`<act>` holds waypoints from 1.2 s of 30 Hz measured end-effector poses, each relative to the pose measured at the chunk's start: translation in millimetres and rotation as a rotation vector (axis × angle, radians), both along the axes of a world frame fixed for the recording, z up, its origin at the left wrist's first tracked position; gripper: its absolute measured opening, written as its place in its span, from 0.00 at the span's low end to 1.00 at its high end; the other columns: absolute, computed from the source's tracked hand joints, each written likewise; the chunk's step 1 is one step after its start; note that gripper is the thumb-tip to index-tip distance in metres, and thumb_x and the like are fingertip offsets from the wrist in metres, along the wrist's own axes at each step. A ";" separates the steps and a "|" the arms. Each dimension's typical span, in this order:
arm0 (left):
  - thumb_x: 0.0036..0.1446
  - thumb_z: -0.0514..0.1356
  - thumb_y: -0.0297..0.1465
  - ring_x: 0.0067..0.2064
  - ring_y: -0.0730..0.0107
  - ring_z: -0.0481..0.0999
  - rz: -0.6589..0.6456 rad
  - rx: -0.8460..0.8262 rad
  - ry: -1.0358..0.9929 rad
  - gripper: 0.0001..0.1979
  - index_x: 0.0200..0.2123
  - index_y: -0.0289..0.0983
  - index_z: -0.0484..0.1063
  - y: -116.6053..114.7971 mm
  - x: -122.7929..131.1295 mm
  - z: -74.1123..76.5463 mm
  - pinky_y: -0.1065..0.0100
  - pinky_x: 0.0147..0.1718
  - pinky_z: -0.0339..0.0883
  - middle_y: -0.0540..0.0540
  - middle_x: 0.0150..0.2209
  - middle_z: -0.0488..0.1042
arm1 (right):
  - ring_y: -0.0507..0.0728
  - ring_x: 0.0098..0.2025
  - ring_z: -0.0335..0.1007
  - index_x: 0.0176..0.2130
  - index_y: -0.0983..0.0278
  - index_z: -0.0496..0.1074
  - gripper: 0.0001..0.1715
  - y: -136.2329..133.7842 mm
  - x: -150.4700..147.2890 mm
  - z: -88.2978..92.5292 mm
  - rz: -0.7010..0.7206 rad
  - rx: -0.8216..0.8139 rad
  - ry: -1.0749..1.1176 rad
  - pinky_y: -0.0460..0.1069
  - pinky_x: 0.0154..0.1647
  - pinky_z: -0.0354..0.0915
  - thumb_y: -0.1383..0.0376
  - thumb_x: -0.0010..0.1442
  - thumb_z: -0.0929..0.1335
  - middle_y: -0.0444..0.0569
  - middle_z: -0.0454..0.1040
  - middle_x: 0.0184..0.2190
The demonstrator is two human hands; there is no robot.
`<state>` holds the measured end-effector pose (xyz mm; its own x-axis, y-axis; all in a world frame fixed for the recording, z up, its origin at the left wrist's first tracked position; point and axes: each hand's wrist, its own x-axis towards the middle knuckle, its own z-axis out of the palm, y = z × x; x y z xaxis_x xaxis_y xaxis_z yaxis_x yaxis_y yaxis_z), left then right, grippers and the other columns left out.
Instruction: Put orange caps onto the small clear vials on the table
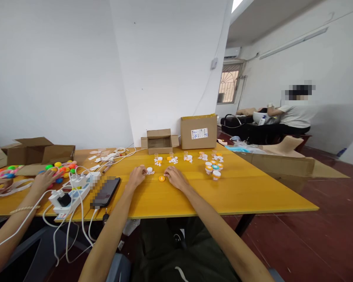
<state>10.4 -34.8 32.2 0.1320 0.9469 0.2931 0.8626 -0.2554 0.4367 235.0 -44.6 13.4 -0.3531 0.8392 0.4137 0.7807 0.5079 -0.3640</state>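
My left hand (137, 176) rests on the table with bent fingers drawn together, just left of a small white-topped container (149, 169) and a few small white pieces with dark marks (150, 173). Whatever its fingertips pinch is too small to make out. An orange lid (161, 178) lies flat between my hands. Right beside that lid is my right hand (175, 177), its fingers curled down; their tips are partly hidden, and I cannot tell what they hold. Farther back, several small piles of white pieces (173, 160) lie by clear cups (185, 155).
Small jars with orange and teal lids (215, 167) stand clustered at right. Behind are an open carton (159, 150) and a closed carton (198, 133). A phone (107, 192), power strip (73, 201) and cables lie left, near a co-worker's hand (47, 178) and colourful balls (67, 169).
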 end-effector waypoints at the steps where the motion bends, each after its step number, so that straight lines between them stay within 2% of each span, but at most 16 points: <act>1: 0.52 0.60 0.22 0.37 0.67 0.78 -0.012 0.001 -0.004 0.08 0.32 0.39 0.77 0.1 0.1 0.3 0.71 0.37 0.66 0.47 0.32 0.79 | 0.56 0.45 0.70 0.36 0.62 0.76 0.08 0.2 0.0 -0.3 -0.001 0.004 0.002 0.49 0.46 0.65 0.71 0.63 0.66 0.50 0.75 0.39; 18: 0.47 0.65 0.25 0.30 0.69 0.76 -0.089 0.009 -0.161 0.02 0.27 0.37 0.77 9.8 -3.1 -4.8 0.71 0.34 0.67 0.50 0.25 0.76 | 0.56 0.44 0.69 0.36 0.62 0.75 0.07 7.2 2.7 -8.7 0.027 0.026 0.031 0.50 0.46 0.64 0.68 0.63 0.66 0.50 0.74 0.39; 27: 0.45 0.62 0.24 0.29 0.70 0.76 -0.129 0.001 -0.212 0.04 0.26 0.37 0.77 14.4 -4.9 -8.7 0.72 0.32 0.69 0.51 0.24 0.76 | 0.56 0.44 0.69 0.35 0.62 0.75 0.07 4.8 1.8 -5.8 0.018 0.034 0.009 0.49 0.46 0.64 0.70 0.63 0.66 0.50 0.74 0.38; 36: 0.41 0.61 0.22 0.27 0.70 0.75 -0.171 -0.009 -0.302 0.05 0.22 0.37 0.74 11.8 -2.9 -5.0 0.70 0.32 0.71 0.52 0.21 0.74 | 0.56 0.44 0.70 0.35 0.61 0.74 0.07 2.8 1.9 -4.3 0.019 0.035 0.018 0.49 0.46 0.64 0.69 0.63 0.66 0.49 0.74 0.39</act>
